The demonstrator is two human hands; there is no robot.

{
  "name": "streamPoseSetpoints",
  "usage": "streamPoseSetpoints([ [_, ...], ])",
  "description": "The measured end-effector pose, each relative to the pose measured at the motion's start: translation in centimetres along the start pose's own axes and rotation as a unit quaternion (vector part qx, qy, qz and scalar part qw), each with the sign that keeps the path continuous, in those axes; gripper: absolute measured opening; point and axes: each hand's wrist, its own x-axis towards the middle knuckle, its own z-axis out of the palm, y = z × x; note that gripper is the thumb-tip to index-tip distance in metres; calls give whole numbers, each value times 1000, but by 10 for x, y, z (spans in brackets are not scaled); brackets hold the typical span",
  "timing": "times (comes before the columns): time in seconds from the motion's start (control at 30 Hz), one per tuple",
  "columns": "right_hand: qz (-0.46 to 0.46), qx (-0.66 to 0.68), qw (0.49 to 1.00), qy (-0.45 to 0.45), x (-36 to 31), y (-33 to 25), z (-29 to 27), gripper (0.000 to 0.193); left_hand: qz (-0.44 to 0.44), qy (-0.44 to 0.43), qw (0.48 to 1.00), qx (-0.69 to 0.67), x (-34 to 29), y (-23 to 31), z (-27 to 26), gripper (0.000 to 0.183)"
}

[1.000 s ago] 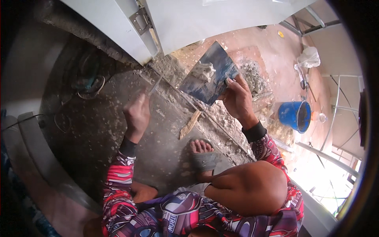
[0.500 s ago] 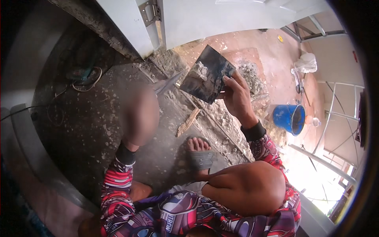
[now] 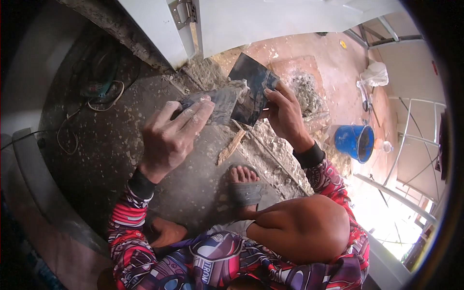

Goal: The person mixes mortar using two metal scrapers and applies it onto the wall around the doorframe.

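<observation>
Grey mortar clings to the two metal tools that the squatting person now brings together over the speckled concrete floor. A second ago the left hand was down by the floor with its blade low, well apart from the square plate raised in the right hand; half a second ago it was a blur in mid-swing; now it has come up so that its trowel lies edge to edge with the dark steel hawk. The meeting of the two suggests that mortar is being scraped from one blade to the other, since a pale lump sits just where they touch. The left hand is closed around the trowel's handle, with the forefinger stretched along the back of the blade. The right hand pinches the hawk's lower corner, thumb on the near face and fingers curled behind, and holds it tilted toward the person. Both tools sit just below the foot of a white door frame, above the rough broken strip of the threshold. A sandalled foot rests on the floor beneath them, beside a splinter of wood. A blue bucket stands well apart to the right, and a green power tool with a looped cord lies to the left.
</observation>
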Motion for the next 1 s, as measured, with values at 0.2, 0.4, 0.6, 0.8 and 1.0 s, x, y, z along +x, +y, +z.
streamPoseSetpoints([
  [0.2,12,15,1000,-3,1,-2,-4,14,17,13,1000,-6,-1,-3,-9,52],
  [0.4,-6,-7,999,-40,1,-3,-4,24,9,-45,999,18,9,6,-9,53],
  [0.6,-22,-90,994,-55,0,-4,-4,24,0,-69,997,40,13,14,-2,52],
  [0.8,-49,-128,990,-33,2,-6,1,23,-76,-105,983,-132,24,9,6,32],
  [1.0,-27,-107,993,-28,10,3,-5,20,-243,-133,917,-288,10,-5,26,22],
])
